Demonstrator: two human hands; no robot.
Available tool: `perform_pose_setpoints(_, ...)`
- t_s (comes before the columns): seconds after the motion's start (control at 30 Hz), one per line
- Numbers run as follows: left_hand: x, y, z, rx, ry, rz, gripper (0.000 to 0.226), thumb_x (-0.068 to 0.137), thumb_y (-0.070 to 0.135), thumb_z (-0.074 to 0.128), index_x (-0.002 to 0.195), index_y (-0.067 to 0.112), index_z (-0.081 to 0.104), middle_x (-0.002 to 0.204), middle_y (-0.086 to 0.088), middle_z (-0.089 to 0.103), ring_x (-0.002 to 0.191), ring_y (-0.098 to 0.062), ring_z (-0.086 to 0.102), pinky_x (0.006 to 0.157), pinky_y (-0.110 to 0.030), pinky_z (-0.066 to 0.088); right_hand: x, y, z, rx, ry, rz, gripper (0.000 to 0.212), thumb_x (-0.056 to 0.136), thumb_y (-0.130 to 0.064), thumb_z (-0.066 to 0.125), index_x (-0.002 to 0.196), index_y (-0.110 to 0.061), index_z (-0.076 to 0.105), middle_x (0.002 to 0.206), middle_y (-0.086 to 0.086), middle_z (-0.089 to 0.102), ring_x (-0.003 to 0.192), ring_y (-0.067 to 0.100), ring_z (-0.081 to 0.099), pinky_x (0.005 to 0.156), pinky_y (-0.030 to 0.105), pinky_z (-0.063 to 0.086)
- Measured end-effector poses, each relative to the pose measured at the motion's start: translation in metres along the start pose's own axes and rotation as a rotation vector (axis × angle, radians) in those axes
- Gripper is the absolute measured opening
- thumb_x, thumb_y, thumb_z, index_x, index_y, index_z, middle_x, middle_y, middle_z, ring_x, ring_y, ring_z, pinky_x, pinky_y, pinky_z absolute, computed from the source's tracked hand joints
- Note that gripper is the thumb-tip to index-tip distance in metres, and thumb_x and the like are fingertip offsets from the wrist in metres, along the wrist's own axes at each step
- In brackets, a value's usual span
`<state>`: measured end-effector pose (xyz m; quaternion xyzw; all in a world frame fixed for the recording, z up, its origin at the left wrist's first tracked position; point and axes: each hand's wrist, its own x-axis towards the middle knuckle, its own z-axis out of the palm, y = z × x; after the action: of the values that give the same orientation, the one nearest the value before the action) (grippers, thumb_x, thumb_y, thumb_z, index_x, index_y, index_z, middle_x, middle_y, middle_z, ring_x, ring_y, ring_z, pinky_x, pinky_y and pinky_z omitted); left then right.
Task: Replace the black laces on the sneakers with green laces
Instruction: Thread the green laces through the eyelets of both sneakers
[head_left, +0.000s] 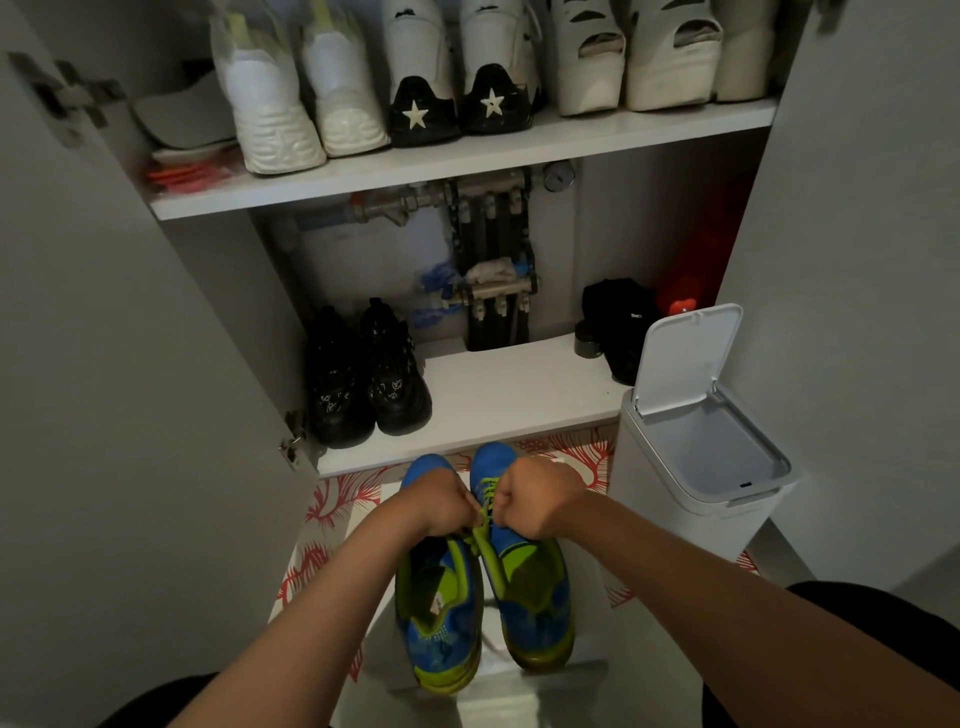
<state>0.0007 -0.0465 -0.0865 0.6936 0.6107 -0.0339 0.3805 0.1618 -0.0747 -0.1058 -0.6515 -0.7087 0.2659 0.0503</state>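
Down low, pinched green laces with left hand and right hand, fingers curled, above blue sneakers on red-patterned mat. Hemmed by open-lidded white bin just right; black shoes on shelf ahead.

My right hand curled over its own fingers, so whether they pinched the lace could not be told. My left hand covered the eyelets of the left sneaker. The top edge cut off the shoes on the upper shelf.
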Motion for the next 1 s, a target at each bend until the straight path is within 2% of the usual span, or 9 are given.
perform_pose_setpoints(0.07, -0.001, 0.0, 0.0, -0.01, -0.001, 0.016, 0.015, 0.086, 0.017, 0.068, 0.093, 0.007, 0.077, 0.07, 0.0, 0.068, 0.07, -0.013, 0.064, 0.074, -0.025, 0.054, 0.0, 0.0, 0.001, 0.008, -0.023, -0.011, 0.02, 0.084, -0.023, 0.059, 0.086, -0.016, 0.078, 0.09, 0.001, 0.074, 0.086, 0.02, 0.067, 0.08, 0.036, 0.058)
perform_pose_setpoints(0.17, -0.001, -0.001, -0.001, -0.005, -0.005, 0.04, 0.018, 0.09, 0.02, 0.063, 0.087, 0.007, 0.077, 0.066, 0.003, 0.067, 0.067, -0.011, 0.062, 0.071, -0.024, 0.054, 0.0, -0.002, 0.004, -0.012, 0.014, 0.008, 0.019, 0.083, -0.022, 0.059, 0.081, -0.012, 0.074, 0.088, 0.006, 0.073, 0.084, 0.025, 0.068, 0.068, 0.031, 0.053)
perform_pose_setpoints(0.23, 0.0, -0.002, -0.002, 0.043, -0.002, 0.064, 0.016, 0.089, 0.016, 0.063, 0.088, 0.01, 0.078, 0.075, -0.001, 0.069, 0.074, -0.014, 0.063, 0.079, -0.03, 0.056, 0.0, -0.004, 0.005, -0.021, 0.019, 0.033, 0.016, 0.083, -0.02, 0.061, 0.079, -0.011, 0.073, 0.09, 0.008, 0.073, 0.084, 0.027, 0.068, 0.062, 0.027, 0.044)
perform_pose_setpoints(0.4, 0.002, -0.006, 0.003, 0.186, 0.073, 0.144, 0.015, 0.086, 0.019, 0.066, 0.088, 0.01, 0.078, 0.089, -0.01, 0.074, 0.086, -0.021, 0.069, 0.076, -0.031, 0.054, 0.002, -0.009, 0.003, -0.013, 0.013, 0.048, 0.015, 0.085, -0.022, 0.064, 0.084, -0.011, 0.075, 0.094, 0.009, 0.073, 0.089, 0.028, 0.069, 0.066, 0.027, 0.043)
perform_pose_setpoints(0.6, 0.001, -0.004, 0.004, 0.351, 0.129, 0.186, 0.017, 0.091, 0.017, 0.059, 0.088, 0.009, 0.074, 0.09, -0.01, 0.07, 0.08, -0.019, 0.063, 0.065, -0.027, 0.046, 0.003, -0.007, 0.002, -0.038, 0.007, 0.005, 0.025, 0.082, -0.019, 0.064, 0.059, -0.019, 0.057, 0.087, 0.007, 0.073, 0.085, 0.027, 0.069, 0.063, 0.028, 0.045)
perform_pose_setpoints(0.67, -0.004, -0.002, -0.003, 0.444, 0.147, 0.195, 0.015, 0.093, 0.019, 0.055, 0.089, 0.012, 0.068, 0.098, -0.01, 0.066, 0.088, -0.025, 0.062, 0.07, -0.03, 0.047, 0.002, -0.006, -0.002, -0.052, -0.009, -0.022, 0.027, 0.083, -0.016, 0.062, 0.056, -0.017, 0.056, 0.078, 0.005, 0.068, 0.082, 0.026, 0.067, 0.063, 0.029, 0.048)
perform_pose_setpoints(0.77, -0.013, -0.005, -0.026, 0.536, 0.216, 0.191, 0.009, 0.094, 0.025, 0.053, 0.088, 0.028, 0.059, 0.11, -0.006, 0.063, 0.103, -0.028, 0.06, 0.08, -0.034, 0.044, 0.002, -0.002, -0.007, -0.011, -0.033, -0.052, 0.02, 0.087, -0.021, 0.06, 0.073, -0.011, 0.07, 0.086, 0.005, 0.073, 0.086, 0.024, 0.068, 0.076, 0.036, 0.056)
perform_pose_setpoints(0.83, -0.015, -0.013, -0.042, 0.472, 0.231, 0.173, 0.01, 0.096, 0.023, 0.048, 0.09, 0.027, 0.055, 0.111, -0.005, 0.064, 0.103, -0.026, 0.058, 0.078, -0.032, 0.042, 0.004, 0.0, -0.011, 0.053, -0.013, -0.055, 0.023, 0.091, -0.024, 0.056, 0.084, -0.011, 0.074, 0.093, 0.007, 0.074, 0.089, 0.024, 0.068, 0.082, 0.04, 0.057)
perform_pose_setpoints(1.0, -0.018, -0.02, -0.055, 0.141, 0.305, 0.266, 0.02, 0.097, 0.016, 0.046, 0.078, 0.024, 0.049, 0.08, 0.0, 0.06, 0.075, -0.019, 0.057, 0.067, -0.034, 0.047, 0.009, -0.004, -0.019, 0.267, 0.009, -0.104, 0.016, 0.09, -0.027, 0.063, 0.099, -0.025, 0.076, 0.1, -0.005, 0.073, 0.095, 0.015, 0.067, 0.091, 0.037, 0.055)
